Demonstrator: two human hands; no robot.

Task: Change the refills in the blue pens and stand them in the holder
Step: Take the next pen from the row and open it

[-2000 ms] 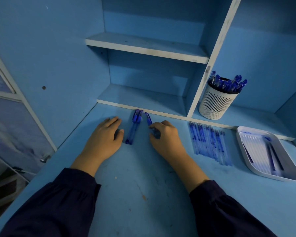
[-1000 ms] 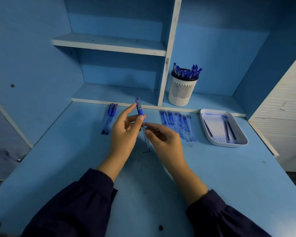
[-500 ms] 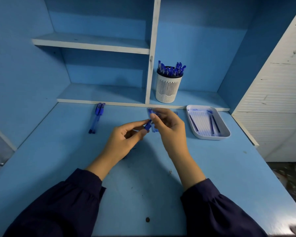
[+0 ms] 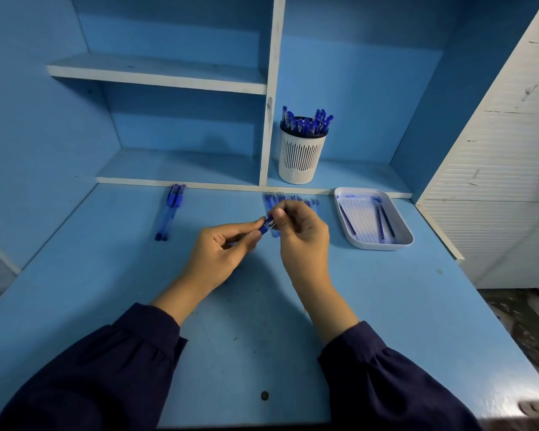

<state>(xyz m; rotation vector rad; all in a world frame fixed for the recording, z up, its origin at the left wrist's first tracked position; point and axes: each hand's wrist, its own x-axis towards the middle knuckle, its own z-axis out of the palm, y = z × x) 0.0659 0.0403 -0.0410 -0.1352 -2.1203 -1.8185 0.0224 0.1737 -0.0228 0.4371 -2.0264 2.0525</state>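
Done: holder [image 4: 301, 157] on the shelf [image 4: 355, 175] is already crammed, so mostly through I'd guess
In hand: one pen [image 4: 267, 227] over the desk [image 4: 262, 321], left grip [image 4: 215, 256] pinching one end, right grip [image 4: 305, 241] pinching the other, probably pulling it apart
Left: two pens [image 4: 168, 213] lying by the shelf edge, plus this one
Spares: refills [image 4: 290, 199] in a row behind the hands, more in the tray [image 4: 402, 242]
Writing: nothing readable anywhere
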